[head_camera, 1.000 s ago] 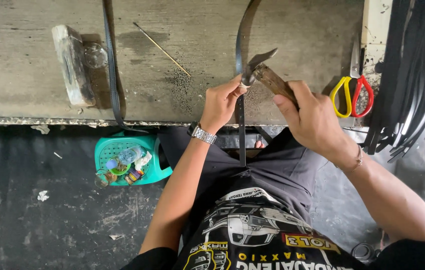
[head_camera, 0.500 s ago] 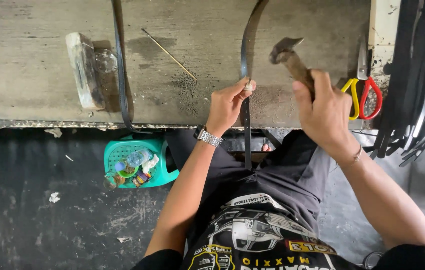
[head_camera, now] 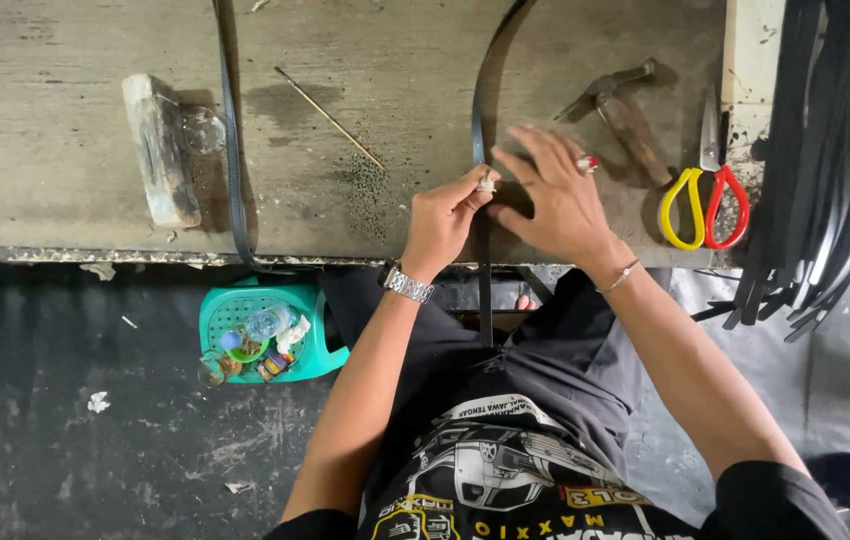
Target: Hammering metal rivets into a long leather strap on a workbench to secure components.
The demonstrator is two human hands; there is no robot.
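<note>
A worn grey workbench [head_camera: 65, 60] fills the top of the view, dark floor below it. The big change: the hammer [head_camera: 623, 112] is out of the right hand [head_camera: 555, 200] now and lies on the bench just left of the yellow-and-red scissors [head_camera: 702, 195]. That right hand has dropped, empty, fingers spread loose over the black strap [head_camera: 482, 110], right beside the left hand [head_camera: 442, 218]. The left hand keeps its pinch on a small pale piece [head_camera: 487, 183] set against the strap, same spot as before.

Sweeping left to right: a pale stone block [head_camera: 157, 150] with a clear glass [head_camera: 202, 128] next to it, a second dark strap [head_camera: 231, 150] hanging over the edge, a thin stick [head_camera: 330, 118], a patch of dark specks. On the floor, a teal basket [head_camera: 320, 345] of small bottles. Far right, a bundle of black straps [head_camera: 835, 150].

The worked strap is narrow and dark, curving down the bench and over its edge toward the person's lap
</note>
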